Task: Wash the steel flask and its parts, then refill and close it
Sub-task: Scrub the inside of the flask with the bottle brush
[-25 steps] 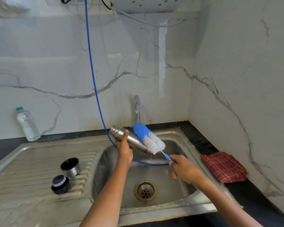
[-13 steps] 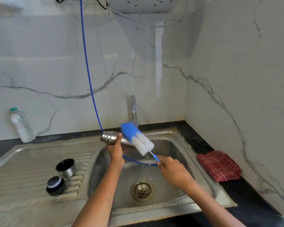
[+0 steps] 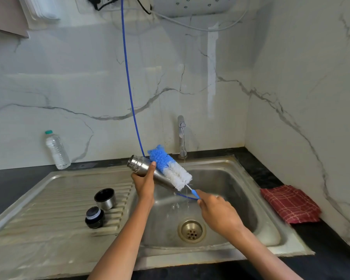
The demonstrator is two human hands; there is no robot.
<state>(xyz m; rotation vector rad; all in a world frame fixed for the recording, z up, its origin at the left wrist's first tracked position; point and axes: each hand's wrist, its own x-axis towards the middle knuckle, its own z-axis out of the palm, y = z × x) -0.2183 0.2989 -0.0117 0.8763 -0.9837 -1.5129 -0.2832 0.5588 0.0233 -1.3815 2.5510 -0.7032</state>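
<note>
Your left hand (image 3: 143, 183) grips the steel flask (image 3: 148, 168) around its upper body, over the back-left part of the sink basin (image 3: 240, 188). The flask's long axis is tilted, mouth up toward the drainboard (image 3: 49, 199) and base down toward the tap (image 3: 181, 136). Your right hand (image 3: 218, 211) pinches the handle of the bottle brush (image 3: 170, 167), whose bristles lie along the flask's far side, parallel to it and touching. Everything turns on that axis: the mouth points away from the brush hand, so scrubbing inside likely means drawing the brush off and coming in from the left. The steel cup (image 3: 105, 199) and stopper (image 3: 94, 217) wait on the drainboard near the basin's left edge.
</note>
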